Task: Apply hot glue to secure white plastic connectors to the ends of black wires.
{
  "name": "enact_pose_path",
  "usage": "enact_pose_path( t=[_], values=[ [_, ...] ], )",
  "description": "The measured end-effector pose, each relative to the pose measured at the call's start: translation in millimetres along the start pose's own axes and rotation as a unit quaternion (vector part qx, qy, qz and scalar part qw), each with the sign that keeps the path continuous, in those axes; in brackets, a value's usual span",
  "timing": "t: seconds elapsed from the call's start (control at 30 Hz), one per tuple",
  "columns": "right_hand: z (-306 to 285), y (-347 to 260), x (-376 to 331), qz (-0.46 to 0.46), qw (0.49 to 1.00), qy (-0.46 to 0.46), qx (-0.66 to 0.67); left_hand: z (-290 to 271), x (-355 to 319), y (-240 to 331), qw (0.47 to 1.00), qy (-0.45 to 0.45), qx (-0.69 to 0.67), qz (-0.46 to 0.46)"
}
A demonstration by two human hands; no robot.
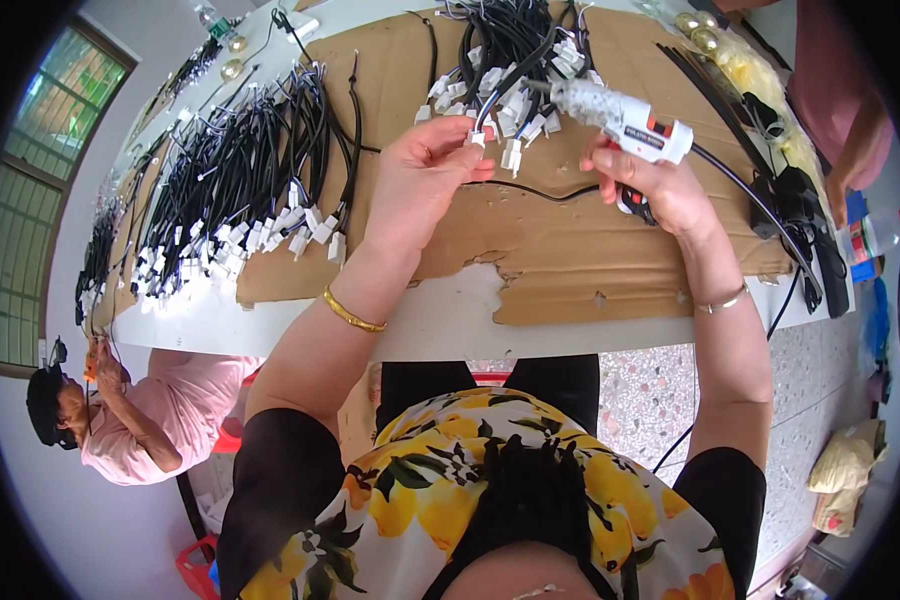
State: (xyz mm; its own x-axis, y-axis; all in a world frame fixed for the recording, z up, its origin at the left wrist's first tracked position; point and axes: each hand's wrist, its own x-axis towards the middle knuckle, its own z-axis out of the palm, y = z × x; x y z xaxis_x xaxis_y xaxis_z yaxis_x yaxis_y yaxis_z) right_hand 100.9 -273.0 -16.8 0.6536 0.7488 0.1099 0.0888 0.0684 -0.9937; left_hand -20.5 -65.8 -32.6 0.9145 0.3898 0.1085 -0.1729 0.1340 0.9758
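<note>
Pinching white connector [478, 139]: left hand [425, 180] | right hand [660, 185] clasps glue gun [625, 118]; nozzle aims left

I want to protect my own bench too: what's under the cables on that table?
A brown cardboard sheet, torn at its near edge, lies under the cables, on a white table. The surface beneath the cardboard is hidden.
</note>
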Motion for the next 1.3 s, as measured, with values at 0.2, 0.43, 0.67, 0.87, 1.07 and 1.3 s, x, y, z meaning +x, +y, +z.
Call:
enact_pose_path(
  t=[0.2,0.43,0.67,0.87,1.07,1.3],
  values=[
    [11,-8,-6,0.049,0.995,-0.041,-0.08,-4,1,-2,0.999,0.019,-0.026,0.005],
    [20,-1,-8,0.073,0.989,-0.058,-0.113,0,-1,-1,0.999,0.021,-0.023,-0.009],
    [21,-4,-7,0.077,0.985,-0.075,-0.131,3,-1,-4,0.999,0.011,0.013,0.028],
    [21,-7,-6,0.095,0.976,-0.095,-0.174,7,-2,-4,0.999,0.018,0.016,0.038],
    [21,-6,-8,0.084,0.983,-0.082,-0.144,5,-1,-5,0.998,0.02,0.008,0.067],
    [23,-9,-9,0.095,0.982,-0.078,-0.144,3,3,-7,0.992,0.05,0.047,0.102]
  ],
)
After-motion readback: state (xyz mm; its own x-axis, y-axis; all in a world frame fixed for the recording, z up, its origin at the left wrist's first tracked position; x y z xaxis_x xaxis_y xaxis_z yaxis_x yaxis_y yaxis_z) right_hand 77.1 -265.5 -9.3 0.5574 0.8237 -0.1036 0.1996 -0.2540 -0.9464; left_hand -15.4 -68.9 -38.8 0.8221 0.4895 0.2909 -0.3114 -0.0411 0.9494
